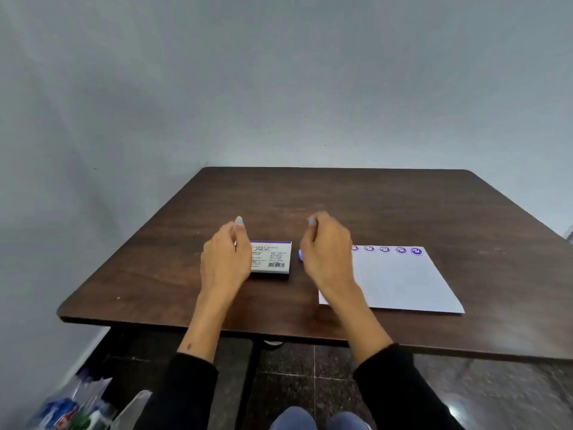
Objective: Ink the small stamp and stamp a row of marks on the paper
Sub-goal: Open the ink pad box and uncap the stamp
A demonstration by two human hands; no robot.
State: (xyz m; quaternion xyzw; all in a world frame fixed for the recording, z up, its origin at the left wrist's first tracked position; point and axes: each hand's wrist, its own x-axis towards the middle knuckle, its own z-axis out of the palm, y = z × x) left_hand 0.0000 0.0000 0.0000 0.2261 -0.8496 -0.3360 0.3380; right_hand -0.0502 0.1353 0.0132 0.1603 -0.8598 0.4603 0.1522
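A closed stamp pad box (273,258) with a white printed label lies on the dark wooden table (341,197). My left hand (224,257) rests against the box's left side, fingers curled around its edge. My right hand (327,251) hovers just right of the box, at the left end of a white paper (400,283). A small purple stamp (300,253) peeks out under its fingers, mostly hidden. A row of several round purple marks (385,249) runs along the paper's far edge.
The table stands against a plain grey wall. Its front edge is close to my body. Below the table's left corner, a clear plastic bag (71,405) with packages sits on the dark tiled floor.
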